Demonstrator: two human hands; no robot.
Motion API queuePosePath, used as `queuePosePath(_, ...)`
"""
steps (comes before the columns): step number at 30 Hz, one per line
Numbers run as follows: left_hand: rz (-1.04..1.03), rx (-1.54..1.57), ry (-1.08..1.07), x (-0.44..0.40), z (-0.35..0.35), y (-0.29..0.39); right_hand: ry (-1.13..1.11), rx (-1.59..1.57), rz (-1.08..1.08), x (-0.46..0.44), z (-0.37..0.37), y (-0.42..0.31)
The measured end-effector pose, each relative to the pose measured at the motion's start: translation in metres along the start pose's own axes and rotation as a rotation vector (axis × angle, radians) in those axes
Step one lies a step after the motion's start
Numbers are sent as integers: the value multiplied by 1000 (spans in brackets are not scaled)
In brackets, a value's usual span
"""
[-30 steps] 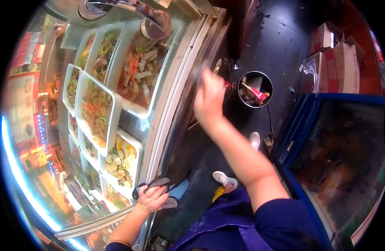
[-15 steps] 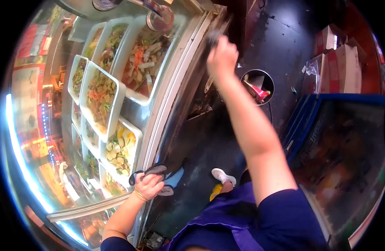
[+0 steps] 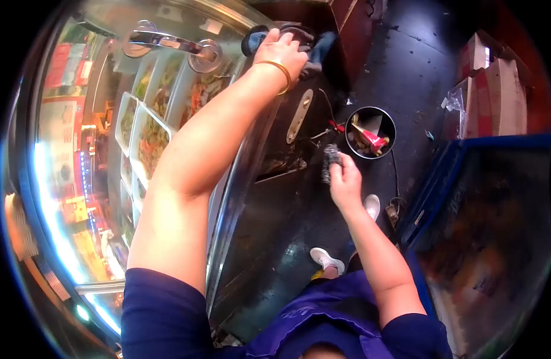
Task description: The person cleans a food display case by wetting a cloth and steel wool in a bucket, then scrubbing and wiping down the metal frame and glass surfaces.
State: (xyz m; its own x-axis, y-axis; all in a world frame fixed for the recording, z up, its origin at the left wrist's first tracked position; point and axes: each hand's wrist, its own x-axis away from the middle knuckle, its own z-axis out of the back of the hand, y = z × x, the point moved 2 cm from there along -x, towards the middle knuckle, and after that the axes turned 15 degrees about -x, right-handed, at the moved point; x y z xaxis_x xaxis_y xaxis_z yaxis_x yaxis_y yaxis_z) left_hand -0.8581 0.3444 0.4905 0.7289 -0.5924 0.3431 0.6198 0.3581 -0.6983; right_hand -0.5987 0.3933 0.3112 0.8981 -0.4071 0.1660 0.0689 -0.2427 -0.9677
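My left hand, with a gold bangle at the wrist, is closed on a dark grey and blue cloth at the top end of the glass case's metal frame. My right hand hangs lower and to the right, over the dark floor, pinching a dark metallic scouring pad. Beside my left forearm is the glass display case, with white trays of mixed food behind the glass.
A round bin with a red wrapper in it stands beyond my right hand. Cardboard boxes are at the upper right, above a blue-framed cabinet. A chrome handle juts from the glass at the upper left.
My left hand has carried the cloth from the lower part of the case frame up to its top end. My right hand has come down and back from the frame with the scouring pad.
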Motion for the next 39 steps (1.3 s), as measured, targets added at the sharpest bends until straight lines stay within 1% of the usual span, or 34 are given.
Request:
queuePosePath(1, 18, -30, -49, 1, -2, 7, -21, -67, -78, -1, 12, -1)
queuePosePath(2, 45, 10, 52, 9, -11, 10, 7, -113, -68, -2, 20, 5)
queuePosePath(3, 53, -42, 119, 16, -20, 16, 37, -153, -51, -6, 27, 10)
queuePosePath(5, 13, -59, 157, 36, -33, 24, 61, -261, -140, -12, 34, -3)
queuePosePath(6, -33, -69, 141, 47, -39, 28, 39, -196, -56, -17, 37, -10)
queuePosePath(7, -70, -94, 110, 60, -42, 34, 46, -220, -59, -21, 37, -17)
queuePosePath(9, -126, -112, 165, 94, -64, 48, 56, -352, -37, -28, 34, -31)
queuePosePath(10, -140, -71, 166, 116, -69, 53, 19, -371, -47, -33, 36, -32)
queuePosePath(11, -156, -33, 170, 142, -73, 58, 38, -476, -84, -34, 32, -41)
queuePosePath(13, -179, 28, 244, 207, -83, 68, 13, -487, -40, -38, 27, -50)
queuePosePath(15, -215, 117, 239, 282, -93, 78, -2, -408, 7, -40, 18, -44)
queuePosePath(17, -259, 307, 235, 352, -102, 81, -16, -383, 47, -39, -3, -46)
queuePosePath(20, -174, 358, 178, 410, -95, 74, 61, -233, 260, -52, -47, -61)
queuePosePath(21, -123, 366, 168, 418, -95, 72, 98, -208, 316, -59, -63, -65)
queuePosePath(23, -49, 360, 243, 421, -104, 68, 92, -178, 334, -69, -92, -67)
queuePosePath(24, -73, 353, 293, 420, -113, 69, 93, -119, 413, -74, -106, -53)
queuePosePath(25, -79, 347, 335, 417, -122, 71, 36, -157, 393, -74, -121, -40)
queuePosePath(27, -113, 314, 344, 412, -129, 76, 16, -97, 450, -79, -140, -21)
queuePosePath(28, -120, 345, 341, 413, -132, 74, 34, -93, 531, -98, -141, -20)
queuePosePath(29, -112, 329, 347, 413, -133, 76, 96, -89, 549, -130, -137, -19)
queuePosePath(31, -109, 335, 309, 409, -131, 74, 161, -93, 481, -180, -133, -25)
queuePosePath(32, -97, 316, 303, 408, -130, 75, 162, -94, 466, -182, -132, -22)
queuePosePath(34, -98, 306, 322, 407, -135, 78, 156, -102, 438, -171, -134, -18)
queuePosePath(35, -114, 299, 310, 407, -133, 75, 147, -89, 483, -153, -137, -19)
queuePosePath(37, -133, 283, 341, 413, -138, 78, 31, -74, 541, -101, -143, -8)
queuePosePath(38, -134, 273, 326, 412, -137, 78, -22, -140, 506, -77, -147, -6)
queuePosePath(39, -137, 268, 335, 410, -138, 78, -54, -129, 444, -69, -147, -6)
